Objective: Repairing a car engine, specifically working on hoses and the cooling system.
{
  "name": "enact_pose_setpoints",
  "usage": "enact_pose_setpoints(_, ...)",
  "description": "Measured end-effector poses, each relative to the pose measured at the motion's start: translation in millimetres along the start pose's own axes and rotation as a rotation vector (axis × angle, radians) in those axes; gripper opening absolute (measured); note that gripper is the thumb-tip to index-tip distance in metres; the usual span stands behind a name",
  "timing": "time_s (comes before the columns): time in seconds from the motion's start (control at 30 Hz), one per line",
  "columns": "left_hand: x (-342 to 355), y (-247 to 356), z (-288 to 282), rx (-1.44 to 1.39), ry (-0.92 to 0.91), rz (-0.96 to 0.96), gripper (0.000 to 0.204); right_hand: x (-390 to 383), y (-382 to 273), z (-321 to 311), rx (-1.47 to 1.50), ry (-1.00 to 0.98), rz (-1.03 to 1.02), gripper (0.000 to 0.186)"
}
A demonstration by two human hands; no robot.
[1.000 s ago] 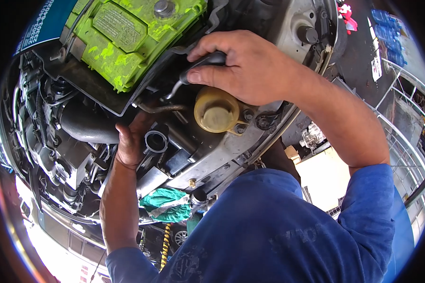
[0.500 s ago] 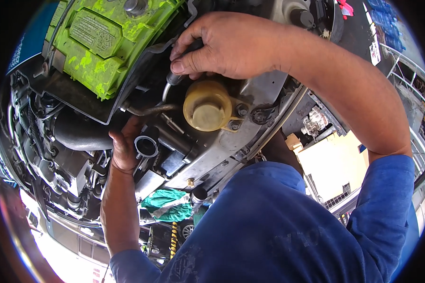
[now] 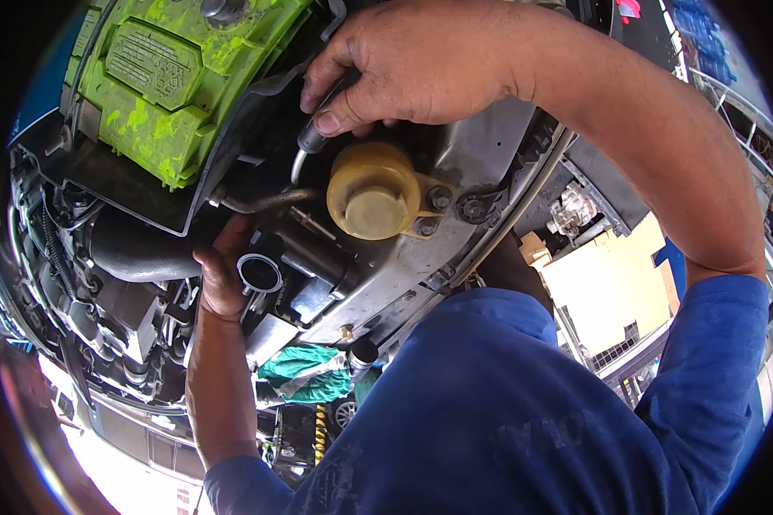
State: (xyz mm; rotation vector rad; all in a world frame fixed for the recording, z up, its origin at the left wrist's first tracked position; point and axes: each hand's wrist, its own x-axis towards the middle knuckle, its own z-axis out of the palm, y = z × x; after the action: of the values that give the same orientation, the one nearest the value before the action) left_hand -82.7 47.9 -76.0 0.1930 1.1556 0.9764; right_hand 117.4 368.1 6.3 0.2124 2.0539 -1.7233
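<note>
My right hand (image 3: pixel 395 73) is closed round a black rod-like piece (image 3: pixel 325 116) with a bent metal pipe at its lower end. Whether the black part is a hose or a handle I cannot tell. Just below the hand is a yellowed plastic fluid reservoir (image 3: pixel 374 193), bolted to the grey body panel. My left hand (image 3: pixel 223 273) reaches up into the engine bay beside a round black opening with a pale rim (image 3: pixel 259 273). Its thumb shows, apart from the fingers, whose tips vanish in shadow near a metal pipe (image 3: pixel 266 202); what they touch is hidden.
A bright green battery (image 3: pixel 159 77) in a black tray fills the upper left. A thick black hose (image 3: pixel 146 257) and engine parts lie left of my left hand. Beyond the body panel (image 3: pixel 468 142) are cardboard (image 3: pixel 610 283) and a metal part (image 3: pixel 571 210). A green cloth (image 3: pixel 305 373) hangs lower down.
The view has shifted slightly. My right hand has tilted the black piece a little more, its metal end staying beside the reservoir. My left hand stays in nearly the same place.
</note>
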Motion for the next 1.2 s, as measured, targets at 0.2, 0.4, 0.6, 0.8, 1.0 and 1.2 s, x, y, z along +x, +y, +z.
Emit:
enact_pose_setpoints(0.2,-1,-1,-1,0.000,0.003,0.007,0.111,3,-11,-2,-0.021,-0.062,0.053,0.040)
enact_pose_setpoints(0.4,-3,1,-2,0.024,-0.026,0.004,0.106,24,-11,9,-0.451,-0.086,0.346,0.036)
enact_pose_setpoints(0.6,-1,5,9,0.143,0.130,-0.005,0.114,56,18,12,-0.746,-0.355,0.219,0.029)
enact_pose_setpoints(0.8,-1,14,12,0.265,0.055,-0.080,0.116,68,29,23,-0.780,-0.379,0.277,0.027)
enact_pose_setpoints(1.0,5,21,20,0.317,0.033,-0.065,0.118,53,14,21,-0.677,-0.281,0.273,0.025)
enact_pose_setpoints(1.2,10,32,29,0.371,-0.115,-0.013,0.114,30,4,23,-0.679,-0.039,0.229,0.031)
